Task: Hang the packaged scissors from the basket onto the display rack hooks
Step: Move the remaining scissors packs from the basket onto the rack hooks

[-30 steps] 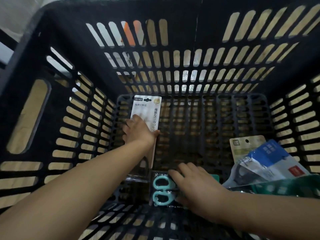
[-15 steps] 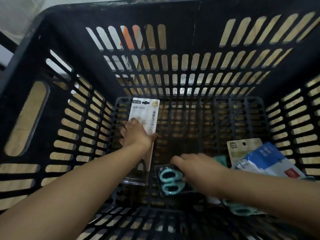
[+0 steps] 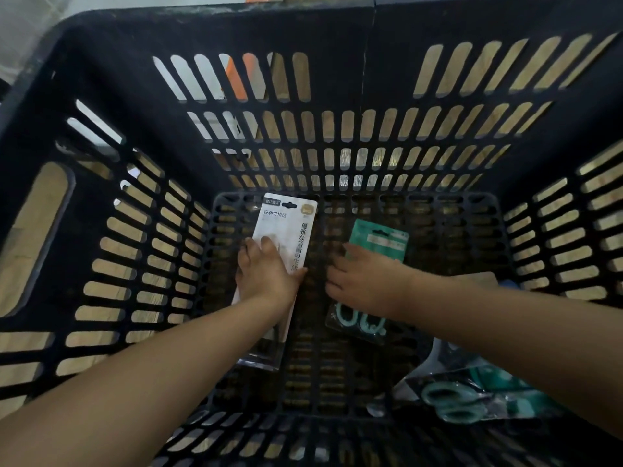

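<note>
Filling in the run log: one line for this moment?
left hand grips white pack | right hand on teal scissors pack | both in basket

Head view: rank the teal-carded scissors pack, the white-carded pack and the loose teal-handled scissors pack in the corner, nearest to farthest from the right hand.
1. Teal-carded scissors pack, under the right hand.
2. White-carded pack, to its left, held by the left hand.
3. Loose teal-handled scissors pack, near right corner of the black slotted basket.
</note>
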Action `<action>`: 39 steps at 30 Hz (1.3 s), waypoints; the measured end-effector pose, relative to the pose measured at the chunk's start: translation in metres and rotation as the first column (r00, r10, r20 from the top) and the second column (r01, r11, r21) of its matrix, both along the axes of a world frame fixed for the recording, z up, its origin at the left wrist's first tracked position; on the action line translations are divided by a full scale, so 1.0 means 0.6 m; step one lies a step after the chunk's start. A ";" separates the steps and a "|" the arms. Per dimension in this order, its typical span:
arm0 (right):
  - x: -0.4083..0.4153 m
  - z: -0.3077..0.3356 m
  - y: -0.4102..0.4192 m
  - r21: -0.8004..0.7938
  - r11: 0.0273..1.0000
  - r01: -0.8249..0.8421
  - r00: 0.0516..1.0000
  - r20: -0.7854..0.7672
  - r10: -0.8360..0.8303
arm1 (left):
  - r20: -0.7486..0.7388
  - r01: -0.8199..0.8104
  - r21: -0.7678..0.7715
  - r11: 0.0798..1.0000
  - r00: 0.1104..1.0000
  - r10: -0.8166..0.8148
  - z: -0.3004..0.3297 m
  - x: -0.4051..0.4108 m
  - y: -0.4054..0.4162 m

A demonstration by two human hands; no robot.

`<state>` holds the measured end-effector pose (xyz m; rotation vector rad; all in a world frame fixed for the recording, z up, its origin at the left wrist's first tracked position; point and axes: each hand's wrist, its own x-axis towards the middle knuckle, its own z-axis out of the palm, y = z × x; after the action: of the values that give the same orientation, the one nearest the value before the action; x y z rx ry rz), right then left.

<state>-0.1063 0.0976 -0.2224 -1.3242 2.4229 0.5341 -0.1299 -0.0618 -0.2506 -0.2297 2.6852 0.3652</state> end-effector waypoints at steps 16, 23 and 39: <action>0.015 -0.004 0.057 0.014 -0.064 0.998 -0.061 0.583 -0.810 | 0.118 -0.145 -0.027 0.989 0.982 0.147 0.034 -0.041 -0.005; 0.021 -0.015 0.027 -0.007 -0.111 0.994 -0.089 0.555 -0.827 | 0.121 -0.125 -0.020 0.992 0.985 0.127 0.038 -0.044 -0.009; 0.011 -0.013 0.036 0.194 -0.561 0.805 -0.434 0.838 -0.332 | 0.384 -0.365 0.397 0.842 0.899 0.209 0.069 -0.051 0.009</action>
<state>-0.0997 0.1190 -0.2300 1.0325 1.8685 -1.4364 -0.1604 -0.0561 -0.2091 -0.5082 2.1546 0.9563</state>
